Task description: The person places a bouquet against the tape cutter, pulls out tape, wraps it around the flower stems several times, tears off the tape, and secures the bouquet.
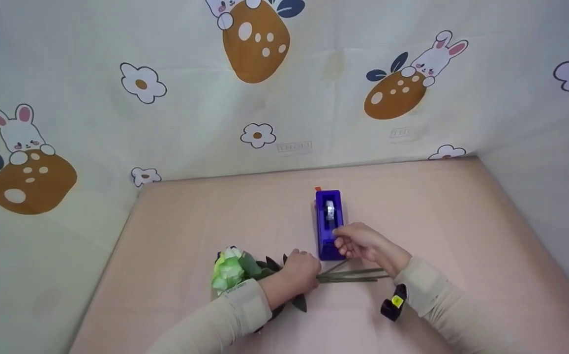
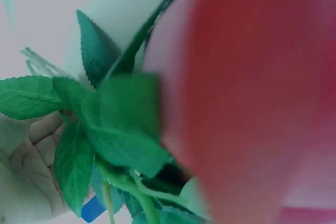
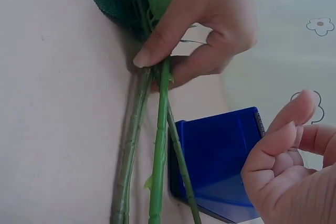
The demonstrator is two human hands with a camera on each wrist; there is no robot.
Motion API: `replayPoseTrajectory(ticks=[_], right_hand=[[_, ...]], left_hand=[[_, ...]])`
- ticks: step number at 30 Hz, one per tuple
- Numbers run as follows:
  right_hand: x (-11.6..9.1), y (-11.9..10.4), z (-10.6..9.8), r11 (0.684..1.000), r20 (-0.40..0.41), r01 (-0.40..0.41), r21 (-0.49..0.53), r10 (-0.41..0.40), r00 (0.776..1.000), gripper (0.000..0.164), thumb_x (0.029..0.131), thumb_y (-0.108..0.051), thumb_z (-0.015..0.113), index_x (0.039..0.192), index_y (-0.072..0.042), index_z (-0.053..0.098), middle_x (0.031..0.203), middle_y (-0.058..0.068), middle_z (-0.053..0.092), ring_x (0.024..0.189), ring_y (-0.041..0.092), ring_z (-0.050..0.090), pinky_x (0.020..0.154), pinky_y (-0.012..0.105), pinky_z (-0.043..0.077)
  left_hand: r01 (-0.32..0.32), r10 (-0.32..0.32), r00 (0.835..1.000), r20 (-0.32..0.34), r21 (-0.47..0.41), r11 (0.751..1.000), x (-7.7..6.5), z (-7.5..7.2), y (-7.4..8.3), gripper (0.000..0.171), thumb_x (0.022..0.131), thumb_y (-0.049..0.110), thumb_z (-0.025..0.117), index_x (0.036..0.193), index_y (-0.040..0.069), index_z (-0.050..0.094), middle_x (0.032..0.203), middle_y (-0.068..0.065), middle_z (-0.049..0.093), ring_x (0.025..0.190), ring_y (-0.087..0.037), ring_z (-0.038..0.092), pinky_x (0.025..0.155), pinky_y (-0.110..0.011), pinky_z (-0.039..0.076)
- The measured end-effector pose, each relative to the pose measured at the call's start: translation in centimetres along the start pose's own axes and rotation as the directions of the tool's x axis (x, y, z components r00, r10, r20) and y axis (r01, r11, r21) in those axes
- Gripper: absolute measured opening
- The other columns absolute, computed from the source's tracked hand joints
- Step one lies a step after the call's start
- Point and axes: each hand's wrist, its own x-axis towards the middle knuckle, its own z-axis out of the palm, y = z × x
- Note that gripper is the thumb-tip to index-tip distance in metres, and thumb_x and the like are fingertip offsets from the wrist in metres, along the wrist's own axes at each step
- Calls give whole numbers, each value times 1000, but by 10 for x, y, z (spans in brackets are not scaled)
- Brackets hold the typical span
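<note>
My left hand (image 1: 304, 270) grips a bunch of flower stems (image 3: 160, 145) just below the leaves (image 2: 126, 114). Toward the left of the bunch, a pale green and white flower head (image 1: 228, 269) lies by my sleeve. A blue tape dispenser (image 1: 330, 250) with a roll of clear tape (image 1: 330, 210) stands beyond the stems. At its toothed front edge, my right hand (image 1: 360, 242) pinches with thumb and forefinger at the tape's end. The clear strip itself is too faint to make out. A blurred pink-red shape hides much of the left wrist view.
The pinkish tabletop (image 1: 200, 211) lies beneath everything. Behind and beside it hangs a pale cloth (image 1: 191, 123) printed with rabbits and flowers. A small black device (image 1: 390, 309) with a yellow spot sits by my right cuff. An orange bit (image 1: 318, 189) shows behind the dispenser.
</note>
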Motion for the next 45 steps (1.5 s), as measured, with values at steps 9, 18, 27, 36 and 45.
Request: replayPoseTrajectory(ticks=[9, 18, 27, 36, 45], right_hand=[[1, 2, 1, 1000, 3, 3, -1, -3, 1000, 19, 89, -14, 45, 75, -4, 51, 54, -5, 53, 44, 4, 49, 44, 16, 41], [4, 4, 4, 1000, 13, -5, 13, 5, 1000, 21, 88, -15, 46, 69, -7, 53, 52, -6, 52, 43, 4, 46, 43, 16, 39], [-11, 4, 5, 995, 76, -9, 98, 2, 997, 15, 87, -12, 49, 74, -5, 52, 47, -8, 43, 39, 2, 36, 40, 15, 31], [-58, 51, 23, 987, 185, 85, -136, -59, 981, 29, 88, -13, 48, 59, -12, 50, 46, -10, 46, 36, -1, 41, 37, 12, 32], [-53, 81, 21, 937, 64, 116, -330, -100, 993, 23, 92, -12, 42, 73, -2, 51, 46, -6, 49, 34, -1, 42, 35, 12, 33]], left_hand=[[131, -164, 979, -124, -240, 962, 14, -33, -18, 23, 81, 33, 67, 83, 10, 70, 74, -2, 68, 67, -17, 59, 67, -33, 47], [121, -195, 977, -86, -530, 839, 30, -40, -26, 11, 80, 17, 69, 89, 12, 74, 88, 0, 71, 81, -13, 64, 71, -25, 50], [164, -202, 979, -14, -533, 830, 35, -43, -25, 10, 80, 20, 70, 84, 11, 74, 82, 1, 70, 66, -7, 56, 63, -23, 47], [159, -200, 980, -20, -537, 828, 30, -44, -27, 12, 82, 20, 68, 89, 12, 74, 87, 1, 70, 79, -12, 63, 69, -26, 50], [139, -198, 979, -46, -554, 821, 31, -38, -24, 13, 83, 21, 66, 90, 12, 73, 86, 0, 70, 77, -12, 62, 69, -26, 49]])
